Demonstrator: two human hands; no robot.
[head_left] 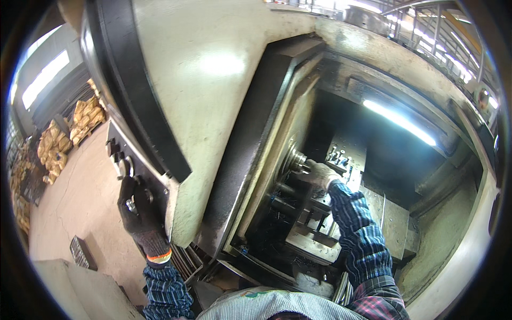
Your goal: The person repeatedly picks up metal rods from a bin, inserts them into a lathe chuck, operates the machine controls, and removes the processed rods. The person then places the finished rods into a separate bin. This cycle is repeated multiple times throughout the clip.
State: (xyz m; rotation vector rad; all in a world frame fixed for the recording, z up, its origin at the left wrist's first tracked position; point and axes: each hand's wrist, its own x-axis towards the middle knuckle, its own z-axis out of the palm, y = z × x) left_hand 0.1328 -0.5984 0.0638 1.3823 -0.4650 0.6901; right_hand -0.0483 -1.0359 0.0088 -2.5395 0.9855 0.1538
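In a black glove with an orange-edged cuff, my left hand (140,216) lies against a dark control panel (159,188) with its fingers stretched out among round knobs. A light-coloured glove covers my right hand (320,176), which reaches into a lathe. Its fingers close at the front of the round metal chuck (294,160); what they grip there is hidden. Just beyond that hand, a tool block (338,156) with several upright bolts sits on the slide. Nearer to me is a metal carriage (314,244) with slots.
A lit tube lamp (400,122) shines inside the machine. The pale sliding door (213,69) with a dark edge stands between my arms. Metal rods (344,290) lie near my right forearm. Wrapped yellowish bundles (56,146) stand on the floor at the left.
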